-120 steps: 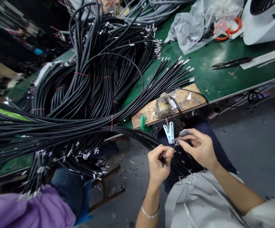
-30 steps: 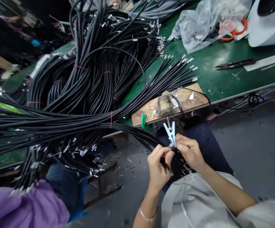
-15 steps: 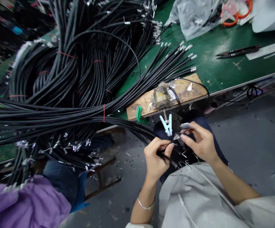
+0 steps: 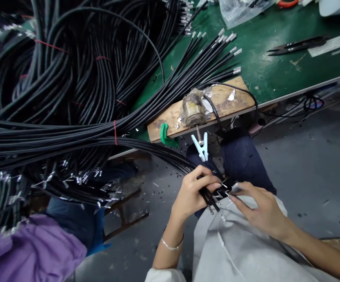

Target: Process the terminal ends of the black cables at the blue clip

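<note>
Over there the green counter (image 4: 258, 74) catches the light, and low wooden rails (image 4: 127, 226) stand above the littered grey floor (image 4: 305, 168).

Matt cables (image 4: 158, 150), plastic clothespin (image 4: 203, 154), wooden board (image 4: 228, 106)

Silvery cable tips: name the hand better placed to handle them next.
Likely the right hand: its fingers are beside the silvery tips, while the left hand is occupied holding the black cables.

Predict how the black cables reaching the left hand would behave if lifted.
The black cables would probably flex springily, given their smooth curve. Together, they may feel heavy, being many strands. Their ends would likely splay, since they fan beyond the left hand.
</note>
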Tool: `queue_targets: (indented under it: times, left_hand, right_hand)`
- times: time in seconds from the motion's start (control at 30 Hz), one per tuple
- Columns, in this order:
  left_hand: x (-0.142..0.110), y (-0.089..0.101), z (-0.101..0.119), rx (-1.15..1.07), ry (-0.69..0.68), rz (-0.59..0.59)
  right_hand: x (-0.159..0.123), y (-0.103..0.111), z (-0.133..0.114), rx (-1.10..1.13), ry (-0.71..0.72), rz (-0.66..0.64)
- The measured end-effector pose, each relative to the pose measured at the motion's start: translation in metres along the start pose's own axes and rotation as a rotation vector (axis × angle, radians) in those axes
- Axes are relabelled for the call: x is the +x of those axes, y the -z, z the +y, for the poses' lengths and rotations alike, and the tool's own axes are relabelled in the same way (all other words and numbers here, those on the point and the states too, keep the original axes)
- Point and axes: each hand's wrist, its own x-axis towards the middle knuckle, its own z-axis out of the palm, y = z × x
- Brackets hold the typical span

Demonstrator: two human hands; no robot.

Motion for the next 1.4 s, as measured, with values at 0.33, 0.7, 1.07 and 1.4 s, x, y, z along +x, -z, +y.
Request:
queue_targets:
  times: [0.33,0.7,1.07,1.4]
  left_hand:
    - [-0.005,-0.01,0.004,-0.016,-0.129,0.119]
    - [-0.008,-0.02,0.011,0.016,-0.09,0.217]
    - [-0.007,-0.022,0.016,0.059,-0.004,0.252]
    - [-0.003,-0.029,0.02,0.129,0.034,0.407]
  right_hand:
    - [0.028,0.01,-0.009,0.308,-0.131,0.122]
    - [0.041,0.015,0.0,0.213,-0.008,-0.166]
    - [0.043,0.015,-0.003,0.14,-0.049,0.005]
    - [0.018,0.001,-0.001,-0.089,0.407,0.169]
